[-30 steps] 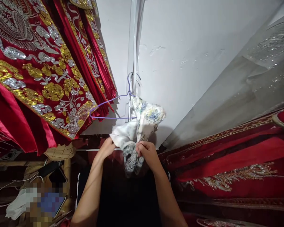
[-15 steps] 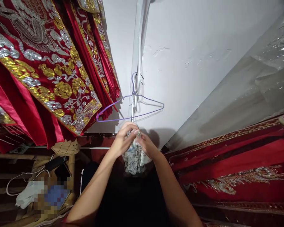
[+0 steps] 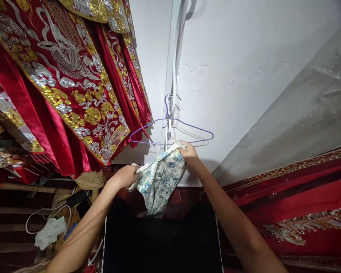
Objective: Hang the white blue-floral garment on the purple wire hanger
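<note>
A small white cloth with a blue and yellow floral print (image 3: 159,180) is stretched between my two hands. My left hand (image 3: 124,176) grips its lower left corner. My right hand (image 3: 188,151) pinches its upper right corner, just below the bottom bar of a purple wire hanger (image 3: 187,131). The hanger hangs bare from a hook on the white wall (image 3: 238,57), beside a white cord. The cloth's lower end droops over a dark surface in front of me.
Red robes with gold and silver embroidery (image 3: 68,87) hang at the left. More red embroidered fabric (image 3: 301,197) lies at the right under clear plastic. A woven fan (image 3: 88,180), cables and a white cloth (image 3: 49,231) lie at the lower left.
The cloth came off the hanger and was bunched between both hands. Now my hands have moved apart and spread it out, and my right hand has risen toward the hanger bar.
</note>
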`<state>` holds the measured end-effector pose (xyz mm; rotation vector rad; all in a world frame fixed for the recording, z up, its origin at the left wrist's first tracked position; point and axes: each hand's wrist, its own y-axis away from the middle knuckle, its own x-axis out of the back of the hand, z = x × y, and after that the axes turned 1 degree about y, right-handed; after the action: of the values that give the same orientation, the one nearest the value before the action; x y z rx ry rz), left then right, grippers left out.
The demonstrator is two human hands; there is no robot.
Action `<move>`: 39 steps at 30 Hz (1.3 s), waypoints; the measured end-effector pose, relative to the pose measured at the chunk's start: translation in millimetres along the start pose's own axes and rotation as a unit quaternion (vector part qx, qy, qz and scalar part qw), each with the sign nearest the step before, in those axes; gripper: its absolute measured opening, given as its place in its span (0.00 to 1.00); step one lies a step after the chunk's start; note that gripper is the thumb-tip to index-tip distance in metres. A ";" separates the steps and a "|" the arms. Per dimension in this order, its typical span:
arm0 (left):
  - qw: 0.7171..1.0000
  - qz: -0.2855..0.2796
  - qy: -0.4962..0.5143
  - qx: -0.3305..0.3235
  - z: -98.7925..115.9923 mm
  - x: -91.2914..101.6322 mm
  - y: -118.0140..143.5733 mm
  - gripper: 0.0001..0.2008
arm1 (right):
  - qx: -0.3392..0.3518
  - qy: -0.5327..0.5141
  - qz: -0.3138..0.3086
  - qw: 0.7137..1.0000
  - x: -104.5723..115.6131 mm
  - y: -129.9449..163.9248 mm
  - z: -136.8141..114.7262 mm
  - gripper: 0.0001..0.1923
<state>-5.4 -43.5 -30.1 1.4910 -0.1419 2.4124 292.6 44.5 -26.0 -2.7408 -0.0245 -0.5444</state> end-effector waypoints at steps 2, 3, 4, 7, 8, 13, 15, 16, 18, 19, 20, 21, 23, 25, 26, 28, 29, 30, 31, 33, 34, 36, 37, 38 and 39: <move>0.999 0.032 -0.015 0.016 -11.0 10.2 -3.5 0.04 | 0.000 0.025 0.010 1.000 5.1 8.1 6.1 0.13; 0.998 0.053 -0.023 0.020 -14.4 15.4 -6.1 0.04 | 0.002 0.035 0.018 0.999 9.1 12.2 5.7 0.12; 0.996 0.078 -0.028 0.020 -16.4 20.7 -9.2 0.05 | 0.005 0.042 0.022 0.999 13.8 15.6 3.5 0.11; 0.990 0.138 -0.017 0.019 -16.0 35.8 -21.5 0.05 | 0.006 0.049 0.007 0.999 27.6 21.3 -7.8 0.10; 0.990 0.139 -0.007 0.024 -14.8 40.3 -26.2 0.05 | 0.004 0.051 -0.001 0.999 31.1 22.2 -11.3 0.10; 0.994 0.083 0.031 0.057 -14.4 51.8 -49.8 0.11 | 0.022 0.066 -0.018 0.997 37.5 26.8 -16.2 0.09; 0.993 0.085 0.040 0.069 -17.1 50.6 -56.4 0.08 | 0.039 0.069 -0.018 0.997 37.5 28.4 -15.6 0.09; 0.991 0.095 0.049 0.074 -18.3 49.0 -58.3 0.07 | 0.039 0.071 -0.017 0.997 37.5 28.8 -15.7 0.09; 0.982 0.136 0.097 0.082 -19.5 45.2 -58.9 0.16 | 0.026 0.076 -0.011 0.997 37.9 28.7 -16.8 0.09; 0.975 0.161 0.134 0.079 -19.0 43.6 -57.5 0.23 | 0.016 0.080 -0.006 0.997 38.2 28.4 -17.7 0.08; 0.966 0.185 0.169 0.069 -17.6 42.7 -55.4 0.28 | 0.008 0.084 -0.002 0.996 38.6 28.0 -18.6 0.09; 0.957 0.204 0.199 0.049 -15.2 42.7 -52.6 0.33 | 0.003 0.088 0.000 0.996 38.8 27.6 -19.4 0.09; 0.949 0.227 0.219 -0.019 -7.8 46.0 -46.8 0.39 | 0.000 0.092 -0.005 0.996 38.6 27.3 -20.8 0.09; 0.946 0.231 0.201 -0.107 1.7 53.3 -43.1 0.38 | -0.004 0.086 -0.014 0.996 37.0 28.2 -21.9 0.08; 0.944 0.230 0.186 -0.144 6.5 57.8 -42.8 0.36 | -0.004 0.079 -0.019 0.997 35.7 29.1 -22.4 0.08; 0.943 0.229 0.148 -0.193 14.7 66.9 -45.9 0.30 | 0.002 0.060 -0.033 0.998 32.5 31.7 -23.9 0.08; 0.943 0.232 0.127 -0.203 17.8 70.8 -49.3 0.27 | 0.011 0.051 -0.045 0.998 31.0 33.4 -24.8 0.08; 0.941 0.241 0.108 -0.210 20.1 73.9 -53.5 0.24 | 0.022 0.044 -0.056 0.997 29.8 35.2 -25.7 0.08; 0.939 0.251 0.094 -0.215 21.7 76.1 -58.1 0.22 | 0.032 0.040 -0.062 0.997 29.1 37.0 -26.7 0.08; 0.933 0.269 0.076 -0.226 23.4 77.5 -67.3 0.16 | 0.041 0.041 -0.063 0.996 30.0 40.7 -28.1 0.10; 0.931 0.273 0.071 -0.231 23.5 76.9 -71.3 0.14 | 0.038 0.042 -0.059 0.997 32.0 42.2 -28.5 0.12; 0.930 0.275 0.066 -0.237 22.9 74.5 -76.9 0.13 | 0.022 0.045 -0.030 0.998 39.4 44.2 -28.4 0.21; 0.930 0.273 0.064 -0.238 22.3 73.3 -78.5 0.13 | 0.015 0.049 -0.001 0.999 44.9 44.4 -28.2 0.27; 0.929 0.273 0.063 -0.240 21.8 72.3 -79.5 0.13 | 0.011 0.057 0.041 0.997 51.5 43.9 -27.8 0.34; 0.929 0.273 0.063 -0.242 21.6 71.8 -80.0 0.13 | 0.011 0.068 0.093 0.993 59.0 42.8 -27.6 0.40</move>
<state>7.5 41.8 37.6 1.1637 -1.1689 2.5824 340.7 -7.9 5.9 -2.6417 0.2548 -0.6716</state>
